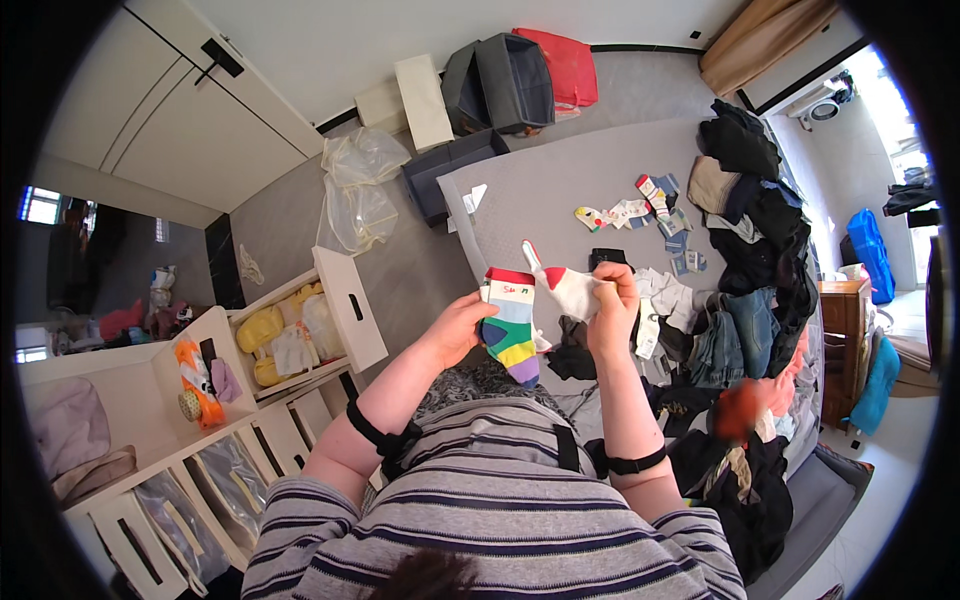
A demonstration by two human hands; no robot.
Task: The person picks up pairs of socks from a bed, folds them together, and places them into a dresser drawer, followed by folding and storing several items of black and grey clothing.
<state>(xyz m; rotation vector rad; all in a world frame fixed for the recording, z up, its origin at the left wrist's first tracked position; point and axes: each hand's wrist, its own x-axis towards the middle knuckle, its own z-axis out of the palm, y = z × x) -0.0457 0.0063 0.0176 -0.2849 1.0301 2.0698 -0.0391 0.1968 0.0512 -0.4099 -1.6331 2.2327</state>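
Observation:
My left hand [462, 328] is closed on a multicoloured striped sock [511, 325] with a red cuff, green, blue, yellow and purple bands. A white sock [572, 292] with red parts hangs sideways from my right hand [613, 305], whose fingers pinch its end. Both socks are held up in front of my waist, close beside each other. Beyond them, on the grey bed [560, 165], lie several small patterned socks [620, 213] and grey-blue socks [676, 235]. A small black garment [610, 257] lies just past my right hand.
Piled dark clothes [745, 220] and jeans [735, 335] cover the bed's right side. At left stands a white drawer unit [350, 315], one drawer pulled out with yellow and white clothes. Dark fabric bins [515, 80], a red bag [560, 62] and clear plastic bags [360, 190] are on the far floor.

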